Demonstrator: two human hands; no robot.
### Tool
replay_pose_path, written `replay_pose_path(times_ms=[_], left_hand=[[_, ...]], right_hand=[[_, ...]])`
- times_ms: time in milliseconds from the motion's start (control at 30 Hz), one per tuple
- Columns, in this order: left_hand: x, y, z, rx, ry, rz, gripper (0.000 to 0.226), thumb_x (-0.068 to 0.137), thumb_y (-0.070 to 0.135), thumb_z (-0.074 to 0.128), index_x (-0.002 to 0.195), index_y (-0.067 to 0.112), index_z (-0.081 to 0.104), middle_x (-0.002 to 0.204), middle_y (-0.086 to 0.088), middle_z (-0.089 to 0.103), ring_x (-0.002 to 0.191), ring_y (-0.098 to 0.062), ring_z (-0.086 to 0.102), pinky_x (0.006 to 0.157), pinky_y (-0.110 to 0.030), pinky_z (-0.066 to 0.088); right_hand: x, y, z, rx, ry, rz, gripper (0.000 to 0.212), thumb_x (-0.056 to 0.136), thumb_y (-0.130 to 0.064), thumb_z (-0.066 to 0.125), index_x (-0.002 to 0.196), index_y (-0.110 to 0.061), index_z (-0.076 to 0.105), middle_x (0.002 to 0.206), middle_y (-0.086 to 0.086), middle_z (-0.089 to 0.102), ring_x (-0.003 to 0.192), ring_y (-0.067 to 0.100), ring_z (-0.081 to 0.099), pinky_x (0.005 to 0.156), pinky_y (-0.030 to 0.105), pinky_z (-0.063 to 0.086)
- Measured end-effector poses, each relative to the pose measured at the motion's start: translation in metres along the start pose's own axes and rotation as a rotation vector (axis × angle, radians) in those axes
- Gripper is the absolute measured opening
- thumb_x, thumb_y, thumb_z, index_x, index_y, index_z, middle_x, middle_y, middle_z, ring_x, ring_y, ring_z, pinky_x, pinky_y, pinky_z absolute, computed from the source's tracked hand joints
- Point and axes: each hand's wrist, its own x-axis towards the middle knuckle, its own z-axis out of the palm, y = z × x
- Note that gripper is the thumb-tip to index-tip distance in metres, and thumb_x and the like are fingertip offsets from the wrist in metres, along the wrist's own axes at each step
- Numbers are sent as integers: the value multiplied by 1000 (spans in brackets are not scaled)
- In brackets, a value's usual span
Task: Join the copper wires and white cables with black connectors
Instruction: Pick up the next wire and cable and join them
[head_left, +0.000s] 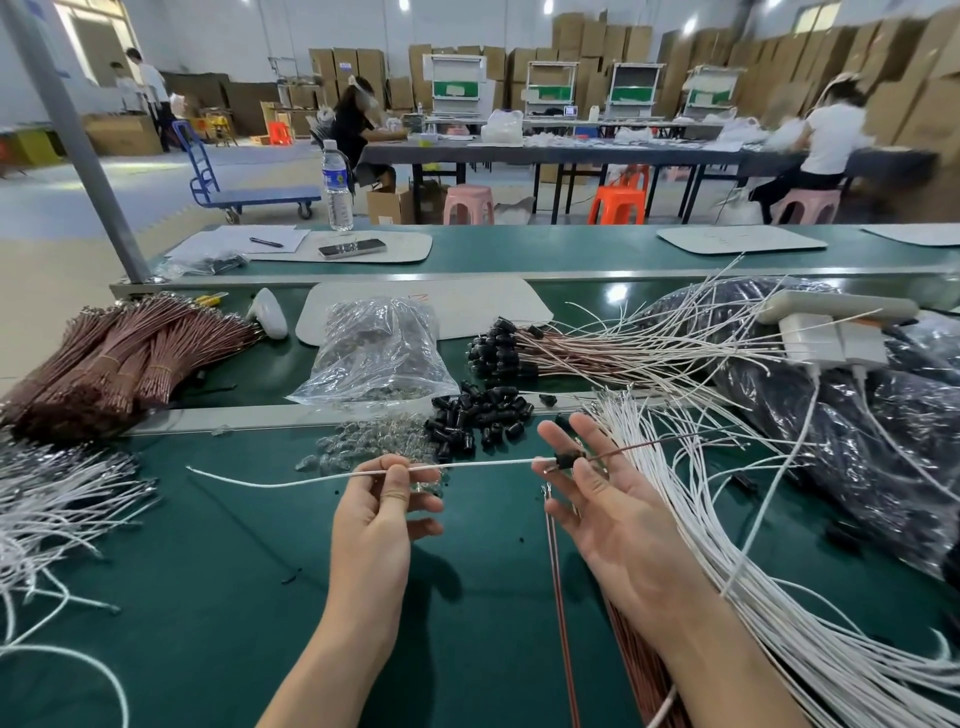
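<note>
Black connector (569, 460), 1 piece, joining white cable (291, 480) to copper wire (639, 448) above the green bench (234, 571), lies across the spread, nearly straight fingers of my right hand (613, 504) while my left hand (379, 514) pinches the cable level, likely to check seating.

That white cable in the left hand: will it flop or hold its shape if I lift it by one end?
Probably fairly stiff: past the pinch of the left hand, the white cable sags only slightly. Likely very light, being thin.

Connectors (480, 415) between bag (379, 353) and cables (727, 519) (on table (208, 571))
</note>
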Motion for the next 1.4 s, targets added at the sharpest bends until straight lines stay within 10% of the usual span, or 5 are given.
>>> replay_pose_path(times_ms=[1400], left_hand=[[-8, 2, 5, -34, -95, 6, 31, 81, 34, 70, 101, 10, 73, 93, -6, 77, 72, -12, 68, 61, -23, 56]], right_hand=[[3, 4, -1, 197, 63, 38, 34, 88, -12, 59, 120, -17, 70, 129, 3, 69, 102, 19, 73, 73, 27, 60]])
